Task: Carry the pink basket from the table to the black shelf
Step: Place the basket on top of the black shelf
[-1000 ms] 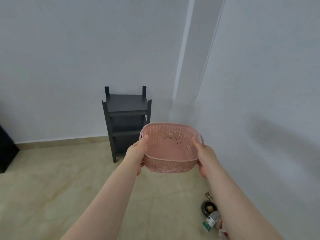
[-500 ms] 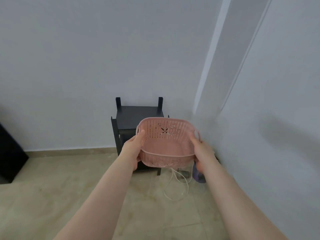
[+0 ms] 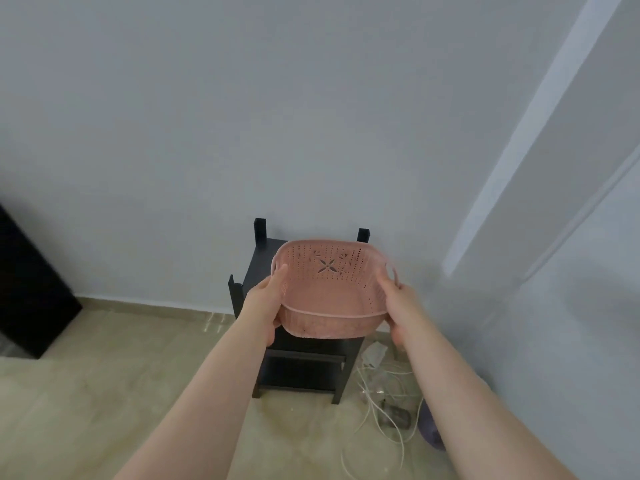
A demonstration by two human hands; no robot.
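Observation:
I hold the empty pink perforated basket [image 3: 332, 289] in the air with both hands, tilted so its inside faces me. My left hand [image 3: 266, 303] grips its left rim and my right hand [image 3: 401, 310] grips its right rim. The black shelf [image 3: 304, 362] stands against the white wall straight ahead. The basket hovers just over the shelf's top and hides most of it; two back posts and the lower tiers show.
White cables [image 3: 381, 403] and a purple object [image 3: 429, 431] lie on the beige floor to the right of the shelf. A dark piece of furniture [image 3: 27, 292] stands at the left. The right wall is close.
The shelf has grown larger and nearer in view. The basket, held the same way in both hands, now sits over the shelf's top instead of in front of it.

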